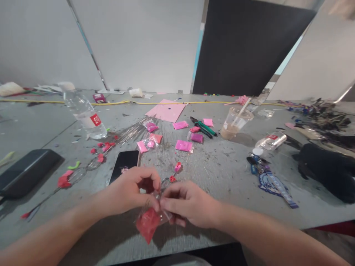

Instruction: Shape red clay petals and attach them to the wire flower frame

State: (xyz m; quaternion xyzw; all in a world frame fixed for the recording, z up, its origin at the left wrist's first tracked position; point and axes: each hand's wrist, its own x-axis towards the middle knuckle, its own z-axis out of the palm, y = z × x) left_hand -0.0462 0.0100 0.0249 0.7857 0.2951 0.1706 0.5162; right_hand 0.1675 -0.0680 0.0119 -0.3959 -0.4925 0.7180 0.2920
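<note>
Between my two hands, near the table's front edge, is a clear plastic bag with a red, clay-like lump [149, 223] inside. My left hand [135, 190] pinches the bag's upper edge with thumb and forefinger. My right hand [185, 203] grips the same bag's edge from the right, its fingers curled. Just beyond my fingers lies a wire piece with small red flower shapes [172, 178] and a pink one [178, 167]. A dark-screened phone [125, 165] rests behind my left hand.
Pink packets [184, 145], green-handled pliers [204, 128] and a pink sheet [166, 110] lie mid-table. A water bottle [88, 116] stands left, a drink cup [235, 123] right. Red-decorated wires [65, 179], a black case [29, 171], a keychain [273, 183] and a lying bottle [270, 141] surround the work area.
</note>
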